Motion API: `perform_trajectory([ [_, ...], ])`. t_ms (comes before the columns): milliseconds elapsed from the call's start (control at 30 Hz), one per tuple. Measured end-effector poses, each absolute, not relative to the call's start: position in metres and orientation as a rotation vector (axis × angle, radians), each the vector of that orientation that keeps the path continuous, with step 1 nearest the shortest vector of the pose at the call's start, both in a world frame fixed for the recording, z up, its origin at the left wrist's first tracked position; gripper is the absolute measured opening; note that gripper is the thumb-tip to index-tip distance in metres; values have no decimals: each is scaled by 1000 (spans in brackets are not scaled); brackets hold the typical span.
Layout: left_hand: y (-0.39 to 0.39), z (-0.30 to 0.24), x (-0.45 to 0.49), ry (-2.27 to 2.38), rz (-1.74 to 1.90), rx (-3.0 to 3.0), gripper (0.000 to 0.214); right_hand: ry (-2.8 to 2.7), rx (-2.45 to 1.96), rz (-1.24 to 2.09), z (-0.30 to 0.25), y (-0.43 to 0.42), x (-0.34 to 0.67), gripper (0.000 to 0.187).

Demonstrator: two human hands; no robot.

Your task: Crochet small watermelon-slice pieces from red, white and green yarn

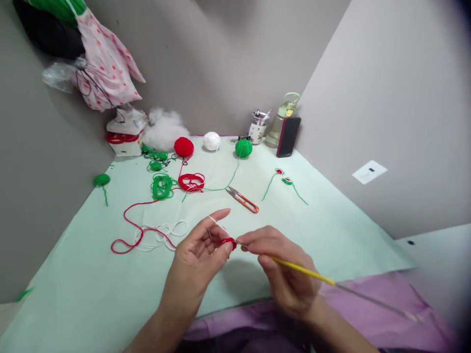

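My left hand [198, 255] pinches a small red crochet piece [228, 241] between thumb and fingers, with white yarn looped over the raised forefinger. My right hand [283, 269] grips a yellow-handled crochet hook [305, 271], its tip pushed into the red piece. Both hands hover above the near part of the pale green table mat [91, 274]. Red yarn [128, 230] and white yarn [162, 235] trail across the mat to the left of my hands.
Orange thread snips [243, 198] lie beyond my hands. Red [183, 146], white [211, 140] and green [243, 147] yarn balls sit at the back, with stuffing [164, 128], a pen jar [258, 127], a bottle [281, 120] and a phone [288, 137]. Two small finished pieces [283, 176] lie right.
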State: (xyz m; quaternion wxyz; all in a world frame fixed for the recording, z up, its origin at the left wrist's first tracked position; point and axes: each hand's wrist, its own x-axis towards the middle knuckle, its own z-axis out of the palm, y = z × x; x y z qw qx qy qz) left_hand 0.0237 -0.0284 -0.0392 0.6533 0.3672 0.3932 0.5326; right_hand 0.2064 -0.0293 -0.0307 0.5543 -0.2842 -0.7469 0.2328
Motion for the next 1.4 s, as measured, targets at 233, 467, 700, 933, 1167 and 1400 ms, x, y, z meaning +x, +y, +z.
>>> perform_trajectory([
  [233, -31, -39, 24, 922, 1260, 837, 42, -1846, -650, 270, -37, -31, 203, 25],
  [467, -31, -38, 22, 879, 1236, 835, 42, -1582, -704, 653, -43, -31, 202, 25],
  [700, -32, -39, 23, 837, 1218, 807, 45, -1354, -666, 994, -44, -25, 193, 19],
  [933, -33, -37, 25, 840, 1200, 721, 51, -1219, -654, 1165, -46, -18, 193, 17],
  [1167, -33, -33, 26, 874, 1224, 718, 47, -1170, -629, 1276, -42, -16, 200, 21],
  [1400, -32, -36, 23, 874, 1222, 788, 47, -1577, -712, 838, -42, -26, 208, 21],
])
